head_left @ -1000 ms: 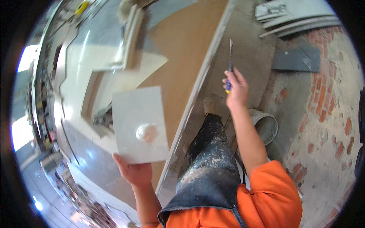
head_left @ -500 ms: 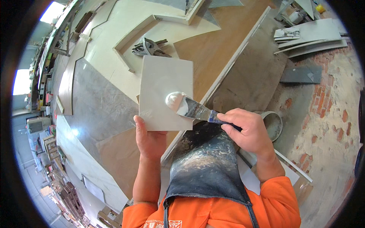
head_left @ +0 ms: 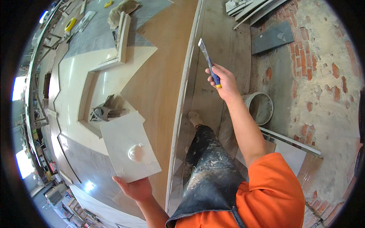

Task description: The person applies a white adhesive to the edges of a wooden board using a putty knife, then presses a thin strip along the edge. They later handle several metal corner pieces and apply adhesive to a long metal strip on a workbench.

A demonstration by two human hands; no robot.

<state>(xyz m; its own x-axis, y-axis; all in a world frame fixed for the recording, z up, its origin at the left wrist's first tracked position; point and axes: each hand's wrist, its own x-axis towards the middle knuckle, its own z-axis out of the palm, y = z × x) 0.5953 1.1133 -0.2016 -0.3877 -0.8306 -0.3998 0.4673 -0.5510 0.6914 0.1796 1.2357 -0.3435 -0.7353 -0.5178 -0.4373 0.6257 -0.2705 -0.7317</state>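
Note:
My left hand (head_left: 137, 188) holds a pale rectangular board (head_left: 123, 140) by its near edge, over the table. A dab of white paste (head_left: 136, 152) sits on the board's face, right of its middle. Out to the right, past the table edge, my right hand (head_left: 225, 81) grips a putty knife (head_left: 214, 72) by its blue and yellow handle. The blade points up and away, with white paste at its tip. Beyond the board, a cluster of dark grey, stick-like pieces (head_left: 106, 109) lies on the table.
A raised angular frame of strips (head_left: 89, 91) stands on the large table (head_left: 163, 60). A round bucket (head_left: 262, 108) is on the floor at right. Near the brick wall (head_left: 304, 57) lie a dark slab (head_left: 272, 38) and stacked panels (head_left: 247, 9). Yellow tape (head_left: 70, 24) lies at far left.
The putty knife has come off the board and swung right and away in my right hand. The board has moved left, lower and tilted. My view has shifted, and a foot now shows.

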